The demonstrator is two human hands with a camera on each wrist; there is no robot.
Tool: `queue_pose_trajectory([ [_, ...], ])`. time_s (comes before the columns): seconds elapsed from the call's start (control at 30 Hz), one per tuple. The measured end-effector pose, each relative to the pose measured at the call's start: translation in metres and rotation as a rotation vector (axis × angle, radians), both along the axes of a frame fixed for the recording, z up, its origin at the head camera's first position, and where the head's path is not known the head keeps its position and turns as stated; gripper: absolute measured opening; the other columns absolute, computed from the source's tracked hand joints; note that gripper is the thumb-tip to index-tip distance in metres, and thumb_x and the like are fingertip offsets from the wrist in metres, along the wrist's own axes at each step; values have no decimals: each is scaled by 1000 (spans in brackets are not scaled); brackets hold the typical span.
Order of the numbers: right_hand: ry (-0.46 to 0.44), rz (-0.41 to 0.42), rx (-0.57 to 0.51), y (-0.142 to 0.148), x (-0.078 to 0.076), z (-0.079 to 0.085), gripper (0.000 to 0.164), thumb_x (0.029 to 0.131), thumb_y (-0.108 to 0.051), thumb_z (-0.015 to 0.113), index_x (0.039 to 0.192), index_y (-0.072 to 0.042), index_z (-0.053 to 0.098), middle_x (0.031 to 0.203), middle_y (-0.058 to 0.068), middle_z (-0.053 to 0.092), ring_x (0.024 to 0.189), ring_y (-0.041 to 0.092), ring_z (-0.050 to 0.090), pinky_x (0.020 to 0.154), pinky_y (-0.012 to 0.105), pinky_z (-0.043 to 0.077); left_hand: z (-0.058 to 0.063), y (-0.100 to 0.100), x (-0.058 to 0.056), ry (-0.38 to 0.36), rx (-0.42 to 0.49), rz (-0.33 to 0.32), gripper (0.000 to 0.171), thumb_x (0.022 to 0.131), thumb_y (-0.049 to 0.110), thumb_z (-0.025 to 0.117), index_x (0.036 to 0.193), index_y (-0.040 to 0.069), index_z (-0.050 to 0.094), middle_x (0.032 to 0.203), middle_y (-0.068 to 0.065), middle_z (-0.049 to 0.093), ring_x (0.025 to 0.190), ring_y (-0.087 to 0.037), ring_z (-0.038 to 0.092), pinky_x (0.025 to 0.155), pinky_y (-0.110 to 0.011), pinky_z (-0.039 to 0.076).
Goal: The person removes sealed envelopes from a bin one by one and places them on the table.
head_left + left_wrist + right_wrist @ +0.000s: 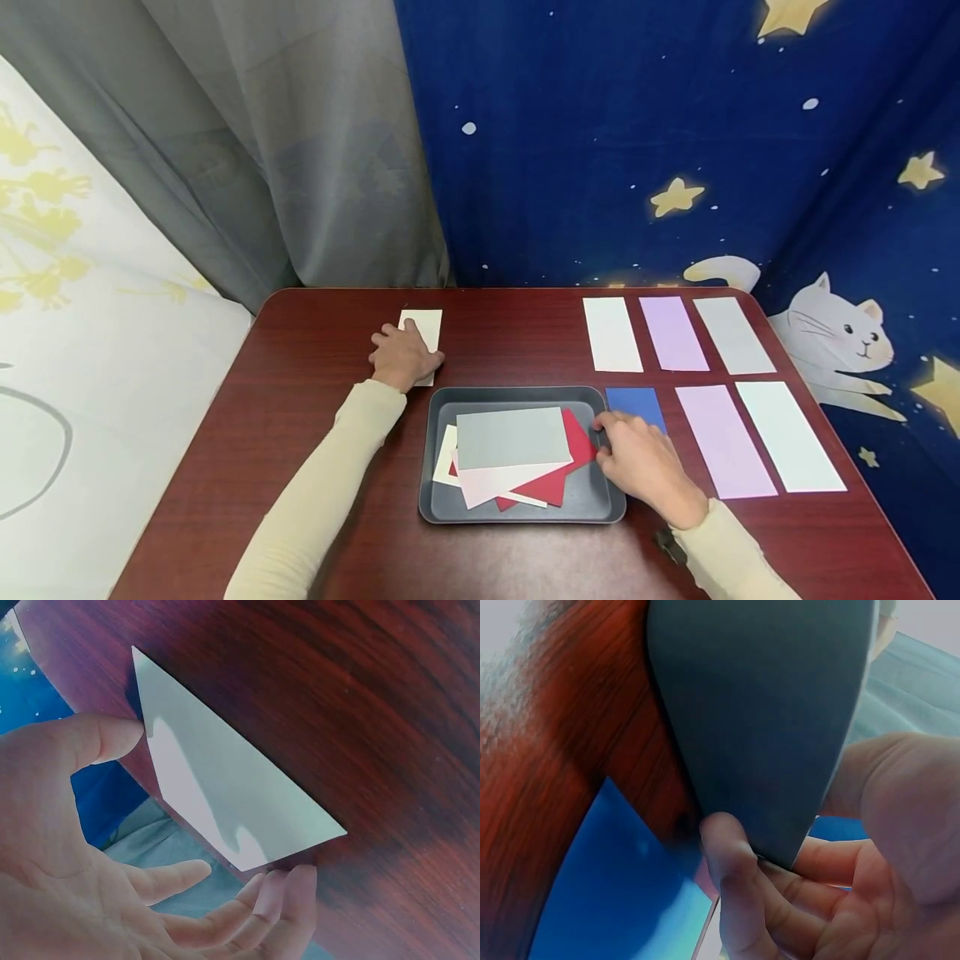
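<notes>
My left hand lies spread over a cream card at the back left of the table. In the left wrist view the thumb is at one edge of that card and the fingertips are at another. With my right hand I grip the right rim of a dark grey tray; the right wrist view shows fingers against the tray's outer wall. In the tray, a grey card tops a loose pile of pink, red and cream cards. A blue card is partly hidden behind my right hand.
A white card, a lilac card and a light grey card form a row at the back right. Nearer are another lilac card and a pale mint card. Curtains hang behind the table.
</notes>
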State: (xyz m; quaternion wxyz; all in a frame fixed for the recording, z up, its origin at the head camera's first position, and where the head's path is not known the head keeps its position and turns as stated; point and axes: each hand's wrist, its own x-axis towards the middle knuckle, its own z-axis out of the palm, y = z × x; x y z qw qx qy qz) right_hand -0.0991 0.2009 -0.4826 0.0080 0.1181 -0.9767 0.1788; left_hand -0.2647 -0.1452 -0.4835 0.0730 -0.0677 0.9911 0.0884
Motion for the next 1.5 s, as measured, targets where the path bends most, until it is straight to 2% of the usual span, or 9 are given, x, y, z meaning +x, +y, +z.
queue_pose_trajectory([
  [0.2, 7, 3, -7, 0, 1, -1, 31, 76, -8, 73, 107, -4, 70, 97, 7, 65, 55, 11, 48, 46, 26, 40, 6, 1, 9, 53, 4, -42, 83, 84, 53, 65, 138, -3, 36, 119, -33, 40, 107, -48, 43, 74, -60, 49],
  [0.37, 3, 3, -3, 1, 1, -1, 32, 76, -10, 73, 107, -5, 69, 99, 8, 66, 54, 11, 49, 46, 26, 40, 17, 9, 26, 144, 43, -123, 76, 83, 50, 65, 134, -1, 39, 116, -31, 41, 100, -45, 46, 70, -59, 51],
  [0.53, -5, 5, -7, 1, 0, -1, 32, 76, -9, 73, 108, -4, 69, 100, 9, 66, 53, 10, 48, 45, 25, 40, 33, 24, 51, 203, 41, -230, 79, 84, 48, 66, 142, 3, 40, 128, -30, 43, 103, -45, 48, 71, -54, 53],
  [0.67, 1, 5, -9, 1, 0, -2, 32, 76, -9, 74, 107, -4, 69, 100, 9, 66, 53, 9, 47, 45, 25, 40, 40, 36, 73, 253, 35, -321, 81, 83, 47, 67, 147, 6, 39, 131, -26, 46, 102, -44, 51, 70, -49, 54],
  [0.87, 9, 9, -11, 1, 1, -3, 31, 76, -9, 74, 107, -4, 69, 100, 9, 66, 53, 9, 48, 45, 25, 40, 44, 48, 105, 323, 23, -437, 80, 81, 47, 70, 146, 8, 42, 128, -20, 49, 102, -37, 52, 74, -41, 54],
  [1.03, 19, 9, -8, 2, 0, -2, 30, 75, -9, 74, 105, -6, 70, 94, 5, 64, 55, 11, 49, 47, 27, 41, 42, 57, 134, 402, -8, -590, 78, 80, 47, 73, 142, 8, 47, 123, -16, 52, 98, -34, 55, 71, -41, 53],
  [1.13, 25, 12, -2, 2, 0, -1, 30, 75, -9, 74, 105, -6, 70, 91, 3, 63, 57, 12, 49, 49, 28, 41, 38, 62, 147, 392, -29, -690, 73, 79, 46, 74, 139, 10, 52, 122, -12, 54, 99, -32, 56, 73, -43, 53],
  [1.27, 27, 15, -3, 2, 0, -1, 31, 75, -9, 74, 105, -6, 70, 92, 4, 64, 58, 12, 50, 49, 28, 41, 30, 67, 155, 308, -49, -785, 69, 79, 46, 76, 138, 15, 55, 129, -9, 55, 110, -31, 54, 80, -45, 52],
  [1.5, 28, 10, -5, 2, 1, -1, 30, 75, -9, 74, 105, -6, 70, 92, 4, 64, 58, 11, 50, 48, 27, 41, 13, 69, 154, 213, -116, -831, 73, 80, 46, 77, 142, 17, 53, 140, -13, 49, 125, -32, 48, 91, -47, 48],
])
